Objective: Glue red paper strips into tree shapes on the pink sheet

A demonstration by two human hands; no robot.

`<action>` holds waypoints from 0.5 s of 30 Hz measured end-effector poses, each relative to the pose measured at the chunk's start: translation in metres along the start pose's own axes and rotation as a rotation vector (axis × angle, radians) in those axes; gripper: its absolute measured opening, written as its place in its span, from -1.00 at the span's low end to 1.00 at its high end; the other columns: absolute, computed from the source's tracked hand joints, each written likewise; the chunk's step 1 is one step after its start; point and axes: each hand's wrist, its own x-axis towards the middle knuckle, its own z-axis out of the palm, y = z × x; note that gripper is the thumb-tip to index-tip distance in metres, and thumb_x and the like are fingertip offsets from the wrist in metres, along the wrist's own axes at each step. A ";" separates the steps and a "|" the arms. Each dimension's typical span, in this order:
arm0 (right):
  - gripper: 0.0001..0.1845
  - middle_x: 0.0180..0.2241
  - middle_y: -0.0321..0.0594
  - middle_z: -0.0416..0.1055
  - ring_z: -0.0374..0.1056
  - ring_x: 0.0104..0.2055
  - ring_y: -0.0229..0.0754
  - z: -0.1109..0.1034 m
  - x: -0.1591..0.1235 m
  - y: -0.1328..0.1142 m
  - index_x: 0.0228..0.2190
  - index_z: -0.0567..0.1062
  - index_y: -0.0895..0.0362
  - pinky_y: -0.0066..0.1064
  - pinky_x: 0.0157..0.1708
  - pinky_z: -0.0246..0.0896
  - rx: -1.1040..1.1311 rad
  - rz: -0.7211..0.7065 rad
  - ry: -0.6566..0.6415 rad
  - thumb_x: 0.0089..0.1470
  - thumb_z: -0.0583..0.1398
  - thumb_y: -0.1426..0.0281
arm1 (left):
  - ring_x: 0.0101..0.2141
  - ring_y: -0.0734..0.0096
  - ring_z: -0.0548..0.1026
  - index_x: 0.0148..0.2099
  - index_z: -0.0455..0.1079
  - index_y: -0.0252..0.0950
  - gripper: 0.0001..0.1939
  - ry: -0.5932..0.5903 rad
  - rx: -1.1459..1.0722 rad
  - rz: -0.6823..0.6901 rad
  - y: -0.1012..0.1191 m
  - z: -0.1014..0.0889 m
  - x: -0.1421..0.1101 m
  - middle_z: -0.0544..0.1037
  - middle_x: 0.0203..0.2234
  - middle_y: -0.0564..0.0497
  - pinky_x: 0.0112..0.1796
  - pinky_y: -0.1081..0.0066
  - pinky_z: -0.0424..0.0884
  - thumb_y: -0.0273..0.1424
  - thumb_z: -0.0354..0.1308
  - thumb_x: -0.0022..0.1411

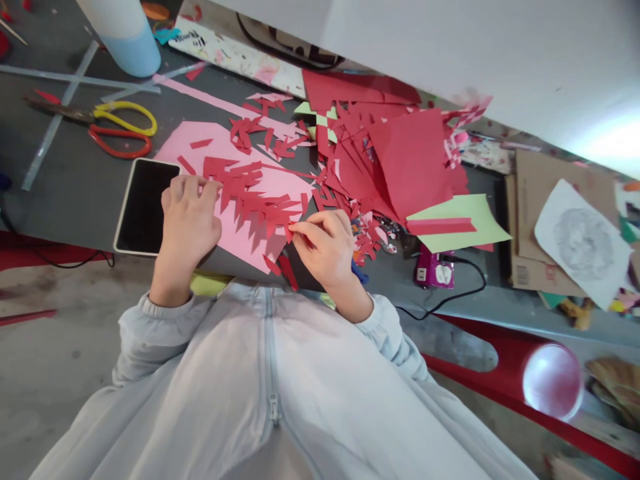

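Note:
A pink paper sheet (235, 240) lies near the table's front edge, with many cut red paper pieces (245, 190) layered across it in jagged rows. My left hand (187, 217) rests palm down on its left side, thumb and fingers apart, touching the paper beside the red pieces. Under that hand's left edge is a phone (145, 207) with a dark screen. At the right side of the sheet, my right hand (327, 247) pinches a small red paper piece (289, 232) between thumb and fingertips. Loose red strips (287, 272) lie just below it.
Scissors (123, 127) with yellow and red handles lie at left, near a white-and-blue bottle (135, 47). Red paper sheets (415, 160) and scraps are heaped at right. Beyond are green paper (485, 217), a purple power adapter (434, 268) with a cord, and cardboard (535, 180).

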 end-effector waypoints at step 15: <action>-0.81 -0.30 -0.28 0.61 0.43 -0.23 -0.16 -0.015 -0.011 0.002 -0.33 0.54 0.00 -0.25 -0.16 0.40 0.017 -0.063 0.086 0.11 0.30 0.56 | 0.23 -0.22 0.24 0.26 0.30 -0.16 -0.45 -0.063 -0.003 0.108 -0.001 0.006 0.002 0.35 0.15 -0.21 0.19 -0.13 0.21 -0.23 0.12 0.23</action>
